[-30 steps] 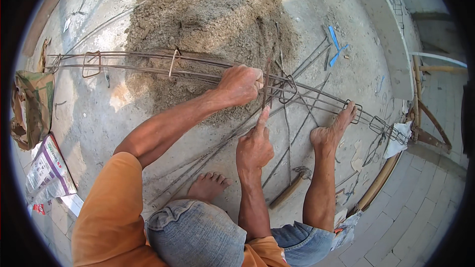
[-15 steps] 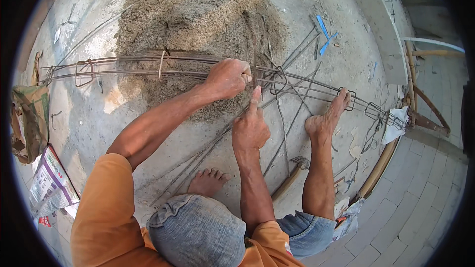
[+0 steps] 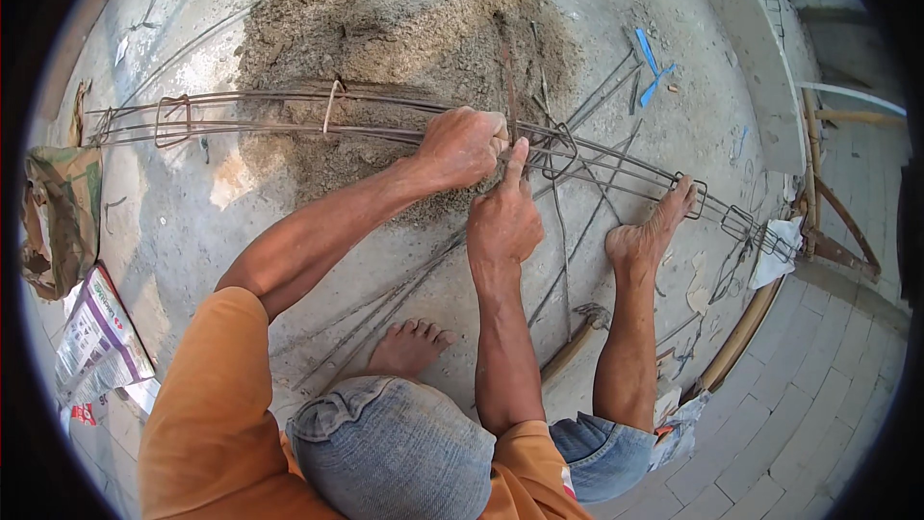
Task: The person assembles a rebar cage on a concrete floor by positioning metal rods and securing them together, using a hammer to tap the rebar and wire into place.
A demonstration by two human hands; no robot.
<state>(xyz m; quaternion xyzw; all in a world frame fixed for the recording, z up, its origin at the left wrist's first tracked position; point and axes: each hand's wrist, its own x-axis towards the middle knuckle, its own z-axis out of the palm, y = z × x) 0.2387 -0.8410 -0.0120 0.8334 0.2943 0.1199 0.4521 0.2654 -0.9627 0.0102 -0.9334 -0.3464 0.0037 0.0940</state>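
A long, narrow rebar cage (image 3: 385,127) of thin steel bars with square stirrups lies across the floor. My left hand (image 3: 460,149) is closed in a fist around its bars near the middle. Just right of it, my right hand (image 3: 505,220) has its index finger stretched up against the bars, the other fingers curled; what they hold, if anything, is hidden. A rusty upright rod (image 3: 510,87) meets the cage by that fingertip. One stirrup (image 3: 560,151) sits on the bars to the right. The toes of my right foot (image 3: 679,202) press on the cage further right.
A sand heap (image 3: 385,14) lies behind the cage. Loose steel rods (image 3: 404,279) cross the concrete floor beneath it. A hammer (image 3: 577,337) lies between my feet. Blue strips (image 3: 650,72) lie at the far right, and sacks (image 3: 63,221) stand at the left.
The view has shifted slightly, so cage and floor appear a little further right. My hands stay at the same spot on the bars, my right fingertip still against them.
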